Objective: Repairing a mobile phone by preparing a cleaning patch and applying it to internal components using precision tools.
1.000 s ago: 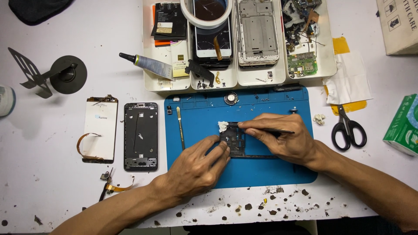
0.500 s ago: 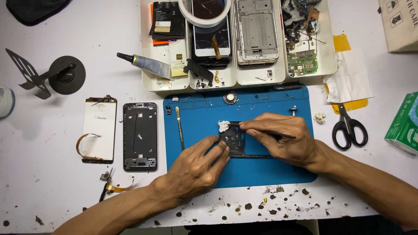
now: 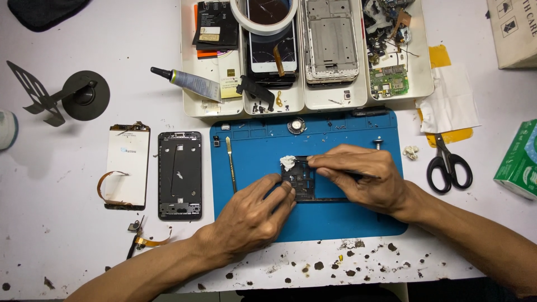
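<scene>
Fingers [image 3: 282,193] of our left hand [image 3: 249,218] stay pressed on the dark phone frame [image 3: 302,182] at mid blue mat [image 3: 251,145]; right hand [image 3: 363,176] still pinches thin tweezers [image 3: 358,174] on a white wad [image 3: 287,162]. Nothing has shifted in a second, so wiping continues in place. White table [image 3: 67,240], paint-flecked, parts tray [image 3: 190,84] behind, scissors [image 3: 447,165] right.

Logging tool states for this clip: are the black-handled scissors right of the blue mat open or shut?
Shut: the black-handled scissors lie flat on the white table, blades together, pointing away from the person.
</scene>
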